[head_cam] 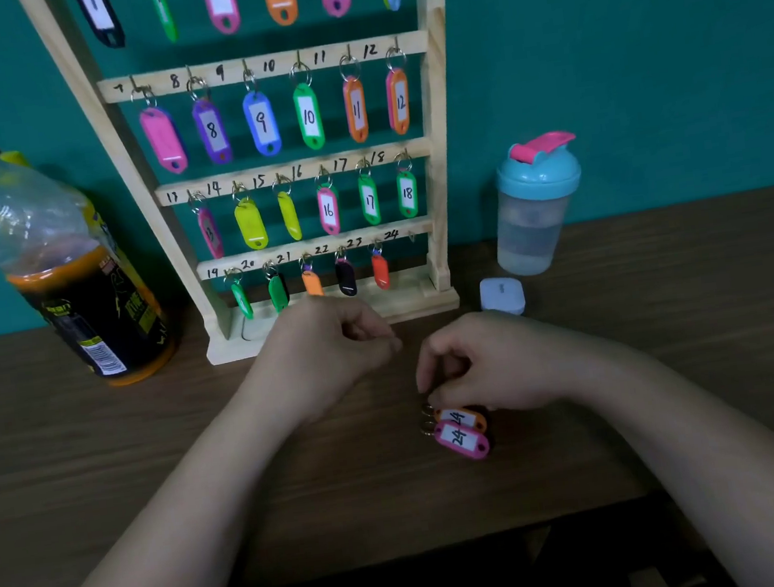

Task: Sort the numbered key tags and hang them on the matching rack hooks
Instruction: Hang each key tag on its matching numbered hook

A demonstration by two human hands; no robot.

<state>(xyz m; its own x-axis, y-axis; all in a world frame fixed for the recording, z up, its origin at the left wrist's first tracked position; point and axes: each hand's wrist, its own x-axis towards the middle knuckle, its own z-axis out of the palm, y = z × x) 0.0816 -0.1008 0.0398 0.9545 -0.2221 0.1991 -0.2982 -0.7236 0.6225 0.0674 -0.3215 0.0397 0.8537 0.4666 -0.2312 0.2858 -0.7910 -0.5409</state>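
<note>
On the table [151, 441] before the rack [435, 143], the right hand [489, 363] is pinching the rings of two tags [461, 429], both seemingly marked 24; the left hand [329, 353] is curling loosely, empty. Next, probably: lifting one to the bare 24 hook [412, 236]

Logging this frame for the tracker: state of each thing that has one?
Hook 24 on the wooden rack: empty.
Pink key tag marked 24: flat on the table, unhung.
Orange key tag marked 24: on the table, right hand at its ring.
Left hand: curled, holding nothing visible.
Blue-lidded shaker cup: closed.
Black-capped drink bottle: capped, part full.
</note>
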